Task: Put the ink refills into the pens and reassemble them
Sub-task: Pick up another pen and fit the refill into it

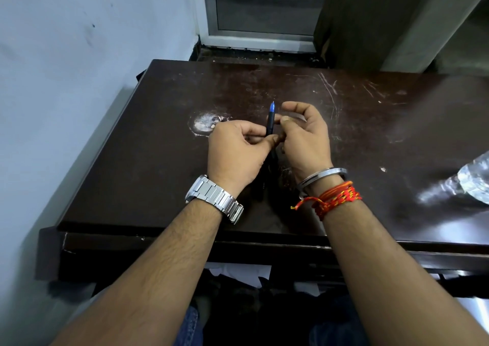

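Observation:
A black pen (270,123) with a blue tip stands nearly upright above the middle of the dark brown table (148,160), tip pointing away from me. My left hand (235,152) grips its barrel between thumb and fingers. My right hand (304,136) pinches the same pen from the right side, its other fingers curled loosely. Another dark pen part (262,186) lies on the table below and between my wrists; its details are hard to make out.
A worn round patch (203,123) marks the tabletop left of my hands. A clear plastic bottle (473,179) lies at the right edge. A white wall runs along the table's left side, a window frame stands behind it.

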### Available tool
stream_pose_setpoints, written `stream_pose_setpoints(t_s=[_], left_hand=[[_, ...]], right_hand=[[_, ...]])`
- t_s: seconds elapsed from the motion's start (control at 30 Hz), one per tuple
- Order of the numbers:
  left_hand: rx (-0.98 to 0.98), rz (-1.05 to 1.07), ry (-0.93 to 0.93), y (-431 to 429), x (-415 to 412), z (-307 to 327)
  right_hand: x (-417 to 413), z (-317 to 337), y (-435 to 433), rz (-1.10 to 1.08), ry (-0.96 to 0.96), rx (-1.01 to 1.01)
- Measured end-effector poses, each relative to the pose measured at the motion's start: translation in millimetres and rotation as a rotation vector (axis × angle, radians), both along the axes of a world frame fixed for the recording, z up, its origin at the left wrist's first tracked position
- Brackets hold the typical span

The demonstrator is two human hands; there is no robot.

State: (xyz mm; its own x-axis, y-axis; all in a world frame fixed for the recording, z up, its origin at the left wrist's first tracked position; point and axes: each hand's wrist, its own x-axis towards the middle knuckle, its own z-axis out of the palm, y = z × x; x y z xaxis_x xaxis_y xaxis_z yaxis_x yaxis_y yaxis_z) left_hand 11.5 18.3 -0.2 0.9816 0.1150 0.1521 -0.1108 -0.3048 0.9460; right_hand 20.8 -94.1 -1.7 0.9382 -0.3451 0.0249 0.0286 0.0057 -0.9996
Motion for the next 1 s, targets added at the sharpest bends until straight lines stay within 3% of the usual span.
stream_pose_setpoints(t_s=[0.77, 0.9, 1.0], left_hand=[[0.015, -0.001, 0.002, -0.6, -1.0, 0.1], [-0.001, -0.002, 0.014, -0.4, -1.3, -0.2], [0.011, -0.003, 0.003, -0.1, -1.1, 0.3]], right_hand=[[-1.5, -0.1, 3.5, 0.044, -0.013, -0.042], [-2.0, 2.2, 4.2, 0.073, 0.022, 0.08], [-2.9, 3.1, 4.5, 0.066, 0.008, 0.005]])
